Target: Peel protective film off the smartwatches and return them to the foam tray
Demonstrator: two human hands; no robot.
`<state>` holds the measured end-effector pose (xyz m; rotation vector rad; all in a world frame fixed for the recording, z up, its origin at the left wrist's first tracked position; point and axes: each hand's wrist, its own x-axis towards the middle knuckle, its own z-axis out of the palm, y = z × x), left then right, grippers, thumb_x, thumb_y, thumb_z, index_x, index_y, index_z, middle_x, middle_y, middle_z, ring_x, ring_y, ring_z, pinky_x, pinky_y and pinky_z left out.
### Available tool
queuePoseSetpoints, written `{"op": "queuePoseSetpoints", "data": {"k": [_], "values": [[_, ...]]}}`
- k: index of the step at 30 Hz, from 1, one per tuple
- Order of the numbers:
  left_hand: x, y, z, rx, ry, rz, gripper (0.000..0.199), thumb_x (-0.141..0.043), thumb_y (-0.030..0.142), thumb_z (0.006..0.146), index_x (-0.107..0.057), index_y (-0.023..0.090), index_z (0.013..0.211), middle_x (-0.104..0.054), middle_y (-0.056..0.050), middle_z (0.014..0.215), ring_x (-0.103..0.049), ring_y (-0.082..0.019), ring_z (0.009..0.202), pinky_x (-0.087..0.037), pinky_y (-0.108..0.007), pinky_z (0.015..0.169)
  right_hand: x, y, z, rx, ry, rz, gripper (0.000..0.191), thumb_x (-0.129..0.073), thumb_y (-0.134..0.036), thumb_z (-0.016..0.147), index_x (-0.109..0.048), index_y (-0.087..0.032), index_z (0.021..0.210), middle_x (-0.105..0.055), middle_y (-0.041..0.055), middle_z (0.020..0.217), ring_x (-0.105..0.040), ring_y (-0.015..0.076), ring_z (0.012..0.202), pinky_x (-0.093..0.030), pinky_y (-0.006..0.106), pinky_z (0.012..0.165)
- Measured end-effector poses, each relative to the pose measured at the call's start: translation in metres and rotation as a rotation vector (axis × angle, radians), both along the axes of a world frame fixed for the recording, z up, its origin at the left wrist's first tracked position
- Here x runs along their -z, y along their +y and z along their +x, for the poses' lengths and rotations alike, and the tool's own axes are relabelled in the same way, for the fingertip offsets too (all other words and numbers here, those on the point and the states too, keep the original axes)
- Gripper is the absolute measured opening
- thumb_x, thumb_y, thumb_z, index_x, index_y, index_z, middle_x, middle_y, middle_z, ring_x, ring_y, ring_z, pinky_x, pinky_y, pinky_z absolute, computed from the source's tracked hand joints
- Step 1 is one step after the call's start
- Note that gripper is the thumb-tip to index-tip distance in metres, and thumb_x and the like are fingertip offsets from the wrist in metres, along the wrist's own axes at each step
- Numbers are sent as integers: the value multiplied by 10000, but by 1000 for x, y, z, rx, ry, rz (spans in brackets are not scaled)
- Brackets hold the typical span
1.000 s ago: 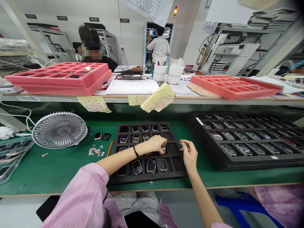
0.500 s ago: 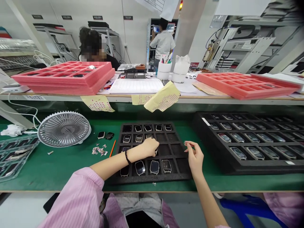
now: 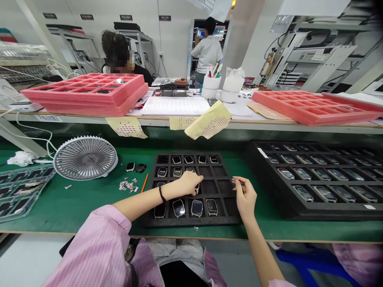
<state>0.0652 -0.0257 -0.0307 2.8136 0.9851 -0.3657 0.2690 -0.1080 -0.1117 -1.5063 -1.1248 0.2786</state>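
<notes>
Left grip (image 3: 189, 184) palm-down, forearm (image 3: 136, 205) angled inward; right grip (image 3: 247, 196) raised, fingers (image 3: 243, 181) bent.

l hand (image 3: 190, 184) is now approx one col further left over the blk tray (image 3: 191, 222) than 1 sec ago. slot (image 3: 209, 186) it was at is in full view now.

Watches (image 3: 212, 207) in tray (image 3: 194, 221); apparent pen (image 3: 145, 182) left

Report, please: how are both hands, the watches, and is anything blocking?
Left hand at a watch in tray, grip unclear. Right hand beside tray's right edge, no watch in it. Left hand partly hides watch.
</notes>
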Motion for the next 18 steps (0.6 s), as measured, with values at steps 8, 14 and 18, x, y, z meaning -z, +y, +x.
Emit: {"op": "queuePoseSetpoints", "data": {"k": [8,14,18], "values": [[-2,-4,-27,-46,-302,6,458,-680,284,700,-529,186,1121,-692,-71,947,-657,-239,853,-472,-275,690,-8,3,-57,-460,365,-234,495,-615,-504,775,-518,-236,1180,-619,91,1069,-618,239,955,-538,414,805],[-16,-33,-39,-77,-357,107,380,-647,190,739,-495,160,1086,-659,-93,956,-616,-244,905,-479,-303,729,-24,9,-103,-684,578,-344,518,-655,-468,763,-489,-283,1217,-628,34,1057,-611,232,1006,-496,398,863],[-11,-45,-49,-95,-343,197,334,-574,78,767,-479,147,1080,-645,-108,999,-590,-244,946,-474,-331,785,-25,14,-130,-673,526,-230,459,-703,-425,725,-550,-258,1124,-618,34,1160,-524,245,1168,-359,411,1035]]}}
